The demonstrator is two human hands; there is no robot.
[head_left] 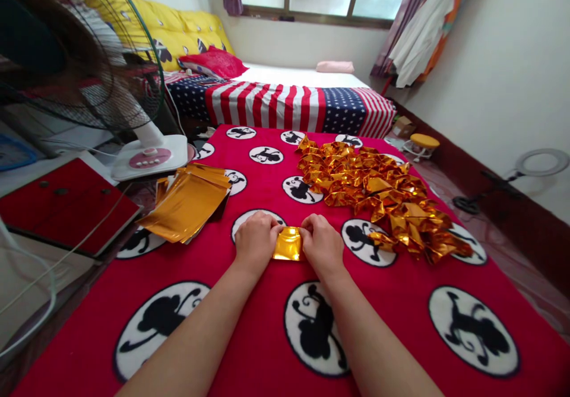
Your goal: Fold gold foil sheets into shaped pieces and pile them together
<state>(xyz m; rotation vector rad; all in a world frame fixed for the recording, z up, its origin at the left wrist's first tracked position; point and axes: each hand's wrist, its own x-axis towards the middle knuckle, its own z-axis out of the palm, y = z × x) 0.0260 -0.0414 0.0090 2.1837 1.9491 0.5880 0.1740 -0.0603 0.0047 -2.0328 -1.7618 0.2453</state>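
Both hands meet over a small folded sheet of gold foil paper (288,246) at the middle of the red cloth (267,337). My left hand (257,238) pinches its left end, thumb toward the centre. At the right end, my right hand (322,243) grips the foil in the same way. The sheet's shiny middle shows between the two thumbs; its ends are hidden under my fingers. To the left lies a stack of flat gold foil sheets (189,204). A large heap of folded gold foil pieces (369,177) spreads over the cloth on the right.
An electric fan (149,153) stands at the left, beside a red panel (62,207) and loose cables. Beyond the cloth is a bed with a striped, starred cover (276,103). A yellow stool (424,142) and a ring light on a stand (541,162) are along the right wall.
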